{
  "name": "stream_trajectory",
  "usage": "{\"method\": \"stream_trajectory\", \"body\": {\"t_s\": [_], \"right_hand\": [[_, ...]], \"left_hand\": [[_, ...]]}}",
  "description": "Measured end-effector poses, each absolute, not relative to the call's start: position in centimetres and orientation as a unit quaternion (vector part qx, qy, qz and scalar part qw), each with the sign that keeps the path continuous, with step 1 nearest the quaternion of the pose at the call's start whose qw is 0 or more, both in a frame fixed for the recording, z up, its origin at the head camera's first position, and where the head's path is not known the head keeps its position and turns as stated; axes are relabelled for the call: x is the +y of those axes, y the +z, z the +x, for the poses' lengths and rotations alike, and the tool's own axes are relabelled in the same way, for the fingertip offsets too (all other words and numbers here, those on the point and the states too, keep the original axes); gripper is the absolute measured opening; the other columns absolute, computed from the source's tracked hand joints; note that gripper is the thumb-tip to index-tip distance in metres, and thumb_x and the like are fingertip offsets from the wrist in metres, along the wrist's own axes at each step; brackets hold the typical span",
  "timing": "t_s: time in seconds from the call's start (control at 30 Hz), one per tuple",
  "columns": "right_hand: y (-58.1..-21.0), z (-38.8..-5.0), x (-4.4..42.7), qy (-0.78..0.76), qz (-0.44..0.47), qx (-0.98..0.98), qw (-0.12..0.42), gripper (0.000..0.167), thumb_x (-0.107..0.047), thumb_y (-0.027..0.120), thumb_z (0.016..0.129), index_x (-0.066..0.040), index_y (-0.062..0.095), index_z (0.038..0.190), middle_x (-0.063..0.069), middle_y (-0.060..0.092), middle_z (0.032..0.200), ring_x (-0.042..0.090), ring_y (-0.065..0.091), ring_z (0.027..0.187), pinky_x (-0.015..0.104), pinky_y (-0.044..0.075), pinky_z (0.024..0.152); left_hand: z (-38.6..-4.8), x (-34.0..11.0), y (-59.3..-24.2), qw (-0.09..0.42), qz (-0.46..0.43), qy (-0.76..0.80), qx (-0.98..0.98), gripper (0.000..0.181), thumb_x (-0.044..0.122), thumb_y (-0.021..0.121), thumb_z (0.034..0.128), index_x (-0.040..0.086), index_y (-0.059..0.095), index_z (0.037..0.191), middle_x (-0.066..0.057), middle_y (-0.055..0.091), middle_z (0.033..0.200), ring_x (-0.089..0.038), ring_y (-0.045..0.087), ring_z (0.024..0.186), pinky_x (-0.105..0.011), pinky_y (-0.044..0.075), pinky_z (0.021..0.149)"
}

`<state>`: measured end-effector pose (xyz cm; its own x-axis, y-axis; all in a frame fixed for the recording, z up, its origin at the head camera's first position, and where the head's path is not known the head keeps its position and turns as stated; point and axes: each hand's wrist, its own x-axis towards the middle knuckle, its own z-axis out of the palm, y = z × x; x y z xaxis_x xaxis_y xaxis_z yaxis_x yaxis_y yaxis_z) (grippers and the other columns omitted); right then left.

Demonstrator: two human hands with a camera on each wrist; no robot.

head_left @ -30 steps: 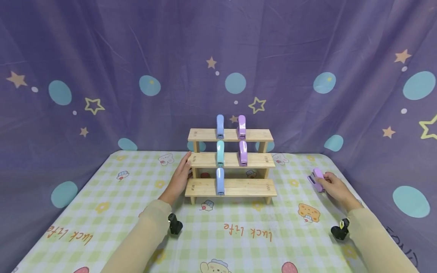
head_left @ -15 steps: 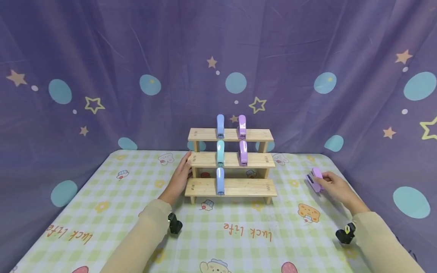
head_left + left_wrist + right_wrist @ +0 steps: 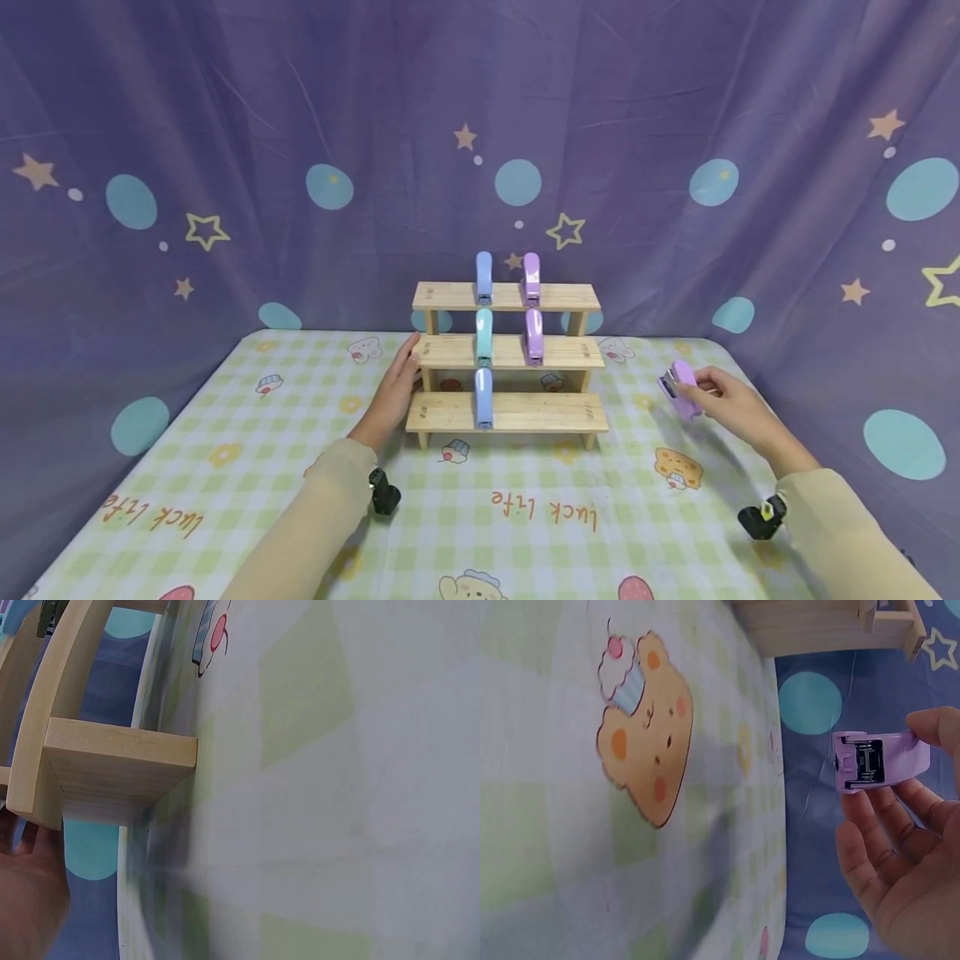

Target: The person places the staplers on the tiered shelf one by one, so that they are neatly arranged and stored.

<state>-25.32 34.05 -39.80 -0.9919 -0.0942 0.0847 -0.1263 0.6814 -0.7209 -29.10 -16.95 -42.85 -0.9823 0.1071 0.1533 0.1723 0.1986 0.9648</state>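
Observation:
At the right of the table, my right hand (image 3: 733,406) pinches a purple stapler (image 3: 682,390) between thumb and fingers. In the right wrist view the stapler (image 3: 877,760) is held off the cloth, with its dark metal part facing the camera. My left hand (image 3: 390,398) rests against the left side of a three-tier wooden shelf (image 3: 442,352), fingers extended and their tips partly hidden behind it. Blue (image 3: 483,279) and purple (image 3: 532,281) staplers stand on the top tier, teal (image 3: 484,337) and purple (image 3: 534,337) ones on the middle. The bottom tier bears a blue stapler (image 3: 483,398).
A green-and-white checked cloth (image 3: 285,467) with cartoon prints covers the table. Behind it hangs a purple curtain (image 3: 622,125) with stars and ovals. Black camera mounts sit at the left wrist (image 3: 385,493) and the right wrist (image 3: 762,518).
The right hand has lifted the purple stapler and carried it slightly left towards the shelf, its tilt changing. The left hand and the shelf have stayed put.

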Motion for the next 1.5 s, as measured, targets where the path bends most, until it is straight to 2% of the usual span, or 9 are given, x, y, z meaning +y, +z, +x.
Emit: {"method": "stream_trajectory", "body": {"t_s": [0.2,0.43,0.8,0.9,1.2,1.5], "right_hand": [[-38.8,-24.9,32.6,0.393,0.077,-0.916,0.029,0.039,-0.039,0.062,0.100,-0.004,0.061,0.117,0.008,0.067,0.098,0.013,0.062,0.085,0.027,0.052,0.071],[-38.1,-24.6,30.8,0.391,0.101,-0.914,0.033,0.036,-0.038,0.064,0.099,-0.005,0.061,0.113,0.006,0.069,0.095,0.016,0.064,0.084,0.030,0.053,0.069],[-37.4,-24.1,28.0,0.402,0.143,-0.905,0.003,0.031,-0.037,0.067,0.098,-0.008,0.061,0.110,0.007,0.067,0.101,0.020,0.066,0.084,0.034,0.053,0.072],[-37.3,-23.9,27.3,0.399,0.146,-0.905,-0.001,0.031,-0.038,0.068,0.097,-0.011,0.062,0.109,0.005,0.066,0.101,0.019,0.065,0.084,0.035,0.053,0.071],[-37.6,-23.9,24.8,0.429,0.170,-0.887,-0.027,0.027,-0.035,0.070,0.096,-0.011,0.062,0.107,0.006,0.066,0.098,0.021,0.066,0.081,0.035,0.054,0.072],[-38.5,-24.5,22.2,0.444,0.191,-0.875,-0.036,0.024,-0.032,0.070,0.097,-0.011,0.061,0.105,0.005,0.066,0.097,0.020,0.065,0.084,0.034,0.055,0.073]], "left_hand": [[-29.2,-17.0,-43.0,0.028,-0.092,-0.627,-0.773,0.054,0.041,0.027,0.1111,0.029,0.015,0.162,-0.004,0.016,0.166,-0.033,0.027,0.147,-0.053,0.026,0.117],[-29.3,-17.1,-43.0,0.029,-0.090,-0.622,-0.778,0.055,0.042,0.027,0.1110,0.029,0.013,0.163,-0.003,0.015,0.166,-0.033,0.027,0.147,-0.051,0.027,0.117],[-29.2,-17.1,-42.8,0.027,-0.088,-0.623,-0.777,0.055,0.042,0.027,0.1109,0.030,0.014,0.163,-0.004,0.016,0.166,-0.033,0.029,0.146,-0.051,0.028,0.117],[-29.2,-17.1,-42.8,0.027,-0.084,-0.624,-0.777,0.054,0.042,0.027,0.1110,0.031,0.015,0.162,-0.003,0.017,0.166,-0.031,0.030,0.146,-0.049,0.029,0.117],[-29.0,-16.9,-42.5,0.014,-0.090,-0.632,-0.769,0.054,0.037,0.027,0.1117,0.027,0.013,0.163,-0.005,0.013,0.167,-0.036,0.026,0.147,-0.053,0.025,0.118],[-29.3,-17.1,-43.0,0.028,-0.088,-0.623,-0.777,0.054,0.042,0.028,0.1109,0.031,0.015,0.162,-0.001,0.015,0.166,-0.031,0.027,0.147,-0.051,0.027,0.117]]}}
